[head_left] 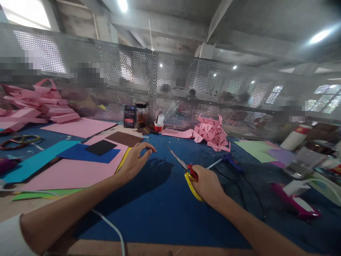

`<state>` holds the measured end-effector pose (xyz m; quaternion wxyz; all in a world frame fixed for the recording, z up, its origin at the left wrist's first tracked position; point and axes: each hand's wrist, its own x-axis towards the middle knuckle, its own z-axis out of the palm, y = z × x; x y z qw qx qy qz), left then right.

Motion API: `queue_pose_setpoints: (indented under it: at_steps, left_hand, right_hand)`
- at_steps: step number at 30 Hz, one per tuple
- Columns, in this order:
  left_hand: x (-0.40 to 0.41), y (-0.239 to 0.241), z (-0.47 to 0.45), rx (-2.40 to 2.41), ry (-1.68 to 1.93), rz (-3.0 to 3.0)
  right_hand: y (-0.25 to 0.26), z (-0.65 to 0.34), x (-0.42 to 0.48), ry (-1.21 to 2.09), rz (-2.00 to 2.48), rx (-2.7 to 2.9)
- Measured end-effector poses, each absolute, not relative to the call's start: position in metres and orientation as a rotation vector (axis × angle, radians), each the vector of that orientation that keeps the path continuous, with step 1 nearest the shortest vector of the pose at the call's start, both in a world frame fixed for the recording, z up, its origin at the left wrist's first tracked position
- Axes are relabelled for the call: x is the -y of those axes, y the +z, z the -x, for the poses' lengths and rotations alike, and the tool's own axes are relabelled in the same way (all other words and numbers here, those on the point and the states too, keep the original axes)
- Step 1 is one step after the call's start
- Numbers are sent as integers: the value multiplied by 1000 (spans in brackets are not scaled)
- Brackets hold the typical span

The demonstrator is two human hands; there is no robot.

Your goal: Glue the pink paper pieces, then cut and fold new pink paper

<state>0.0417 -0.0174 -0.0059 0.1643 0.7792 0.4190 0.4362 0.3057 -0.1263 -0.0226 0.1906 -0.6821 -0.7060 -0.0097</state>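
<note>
My right hand (210,185) is wrapped round the red and yellow handles of a pair of scissors (183,164). The blades point forward and left, and look nearly closed. My left hand (138,158) hovers over the blue mat (160,217), its fingers loosely stretched and apart from the thumb, with nothing visible in them. Beside that hand lie a brown sheet (124,138), a black piece (100,147) and a blue sheet (77,152) on pink paper (64,174). Ahead of the scissors is a heap of pink pieces with dark dots (210,131).
A blue glue gun (231,163) with a cord lies right of my right hand. Further right is a magenta device (295,201). Folded pink strips (39,103) pile up at far left. A perforated metal screen (181,74) stands behind, with a jar (141,114) before it.
</note>
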Motion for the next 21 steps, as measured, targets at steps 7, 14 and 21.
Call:
queue_pose_setpoints:
  at_steps: [7, 14, 21]
  left_hand:
    - [17, -7, -46, -1172, 1237, -2138]
    - [19, -14, -47, -1150, 1179, -2130]
    - [19, -18, -47, -1110, 1137, -2253]
  right_hand:
    - [-19, -307, 121, 97, 2026, 1943]
    - [-6, -319, 109, 214, 2117, 1880]
    - [26, -341, 96, -48, 2200, 1941]
